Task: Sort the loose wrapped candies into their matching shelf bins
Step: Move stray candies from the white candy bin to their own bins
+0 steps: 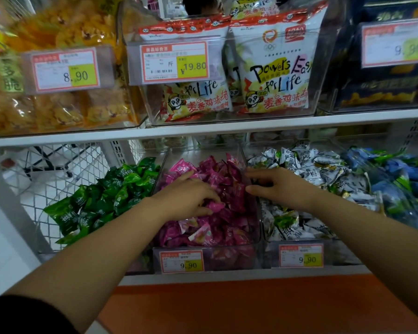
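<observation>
We logged, largest first: a white shelf (227,127) carrying clear upper bins of snack bags (273,75); below it, a row of four clear bins. Contents, left to right: green candies (101,201); pink candies (229,227) in the pink bin (227,260); white candies (319,169) in the white bin (343,255); blue candies (401,186). Each heap looked mostly of one colour; a greener wrapper (285,219) lay among the white ones, and we could not tell whether it was a stray. Both forearms reached in from below. The left hand (191,198) sat inside the pink bin, fingers curled down and pinching one pink candy (215,206) against the thumb. That candy lay at the fingertips, on top of the heap, long axis roughly left to right, already in its matching bin. The right hand (282,186) hovered over the wall between the pink and white bins, thumb and fingers apart, gripping nothing we could see. The left hand was nearer. Smallest: price tags (182,261), 9.90.
</observation>
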